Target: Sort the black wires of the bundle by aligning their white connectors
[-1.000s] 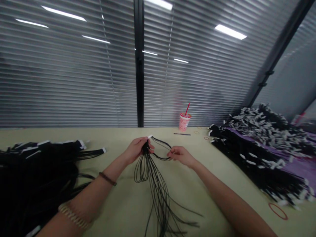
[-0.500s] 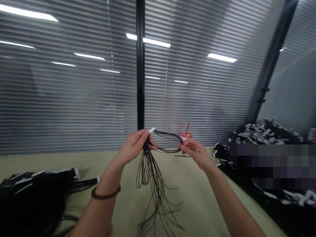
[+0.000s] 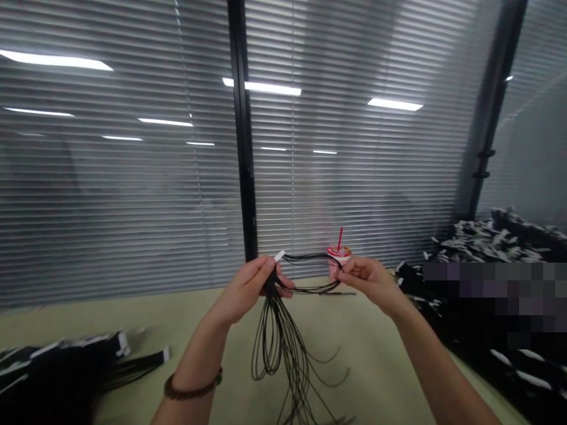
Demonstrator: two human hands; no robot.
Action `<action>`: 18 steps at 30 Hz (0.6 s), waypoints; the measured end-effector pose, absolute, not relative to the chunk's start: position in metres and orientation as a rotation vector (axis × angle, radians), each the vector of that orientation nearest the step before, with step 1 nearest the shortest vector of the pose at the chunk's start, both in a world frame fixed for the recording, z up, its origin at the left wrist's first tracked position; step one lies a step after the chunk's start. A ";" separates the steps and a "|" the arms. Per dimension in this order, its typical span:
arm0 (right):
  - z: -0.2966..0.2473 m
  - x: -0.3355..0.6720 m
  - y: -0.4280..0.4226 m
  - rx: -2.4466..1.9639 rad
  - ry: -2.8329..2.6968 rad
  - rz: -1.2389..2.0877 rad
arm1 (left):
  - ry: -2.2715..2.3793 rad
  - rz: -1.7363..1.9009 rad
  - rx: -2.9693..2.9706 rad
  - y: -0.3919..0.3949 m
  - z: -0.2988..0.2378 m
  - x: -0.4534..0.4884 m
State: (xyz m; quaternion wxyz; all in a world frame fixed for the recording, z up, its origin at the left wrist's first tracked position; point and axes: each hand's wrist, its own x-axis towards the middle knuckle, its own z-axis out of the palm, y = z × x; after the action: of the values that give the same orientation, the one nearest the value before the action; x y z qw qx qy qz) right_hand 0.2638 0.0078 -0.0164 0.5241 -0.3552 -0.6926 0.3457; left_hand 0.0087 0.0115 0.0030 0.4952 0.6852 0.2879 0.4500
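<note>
My left hand [image 3: 248,290] is closed around a bunch of thin black cords [image 3: 283,348], pinching them near a white tag at their top end. The cords hang down in loops and loose strands toward the pale green table [image 3: 354,360]. My right hand [image 3: 370,282] is pinched on a loop of the same cords, drawn sideways from the left hand. Both hands are raised above the table, about level with each other.
A pink cup with a red straw [image 3: 339,255] stands at the back, partly behind the right hand. A heap of black cords with white tags [image 3: 62,369] lies at the left. A larger heap [image 3: 496,245] fills the right side. Closed blinds stand behind the table.
Both hands have lifted the cord bunch up off the table. The right hand has drawn its loop a little farther from the left hand. The view has tilted up.
</note>
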 end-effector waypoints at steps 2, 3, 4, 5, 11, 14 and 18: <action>-0.017 0.265 0.008 -0.839 -1.647 0.843 | 0.684 1.076 1.623 0.009 0.005 0.008; -0.018 0.265 0.009 -0.832 -1.637 0.850 | 0.664 1.080 1.589 0.007 0.005 0.009; -0.019 0.264 0.010 -0.825 -1.627 0.860 | 0.640 1.091 1.547 0.007 0.006 0.010; -0.021 0.263 0.011 -0.817 -1.619 0.876 | 0.618 1.108 1.502 0.006 0.006 0.011; -0.040 0.249 0.022 -0.913 -1.713 0.854 | 0.605 1.184 1.267 0.008 0.001 0.024; -0.040 0.244 0.021 -1.051 -1.756 0.520 | 0.623 1.214 1.210 0.011 -0.003 0.024; -0.024 0.232 -0.002 -1.011 -1.611 0.065 | 0.611 1.161 1.206 0.013 -0.007 0.021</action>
State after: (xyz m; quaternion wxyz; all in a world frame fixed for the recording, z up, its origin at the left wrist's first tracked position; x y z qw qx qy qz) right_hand 0.2320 -0.0024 -0.0241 0.5803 -0.4326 -0.6894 0.0277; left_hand 0.0209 0.0128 -0.0071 0.6287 0.5261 0.2669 0.5067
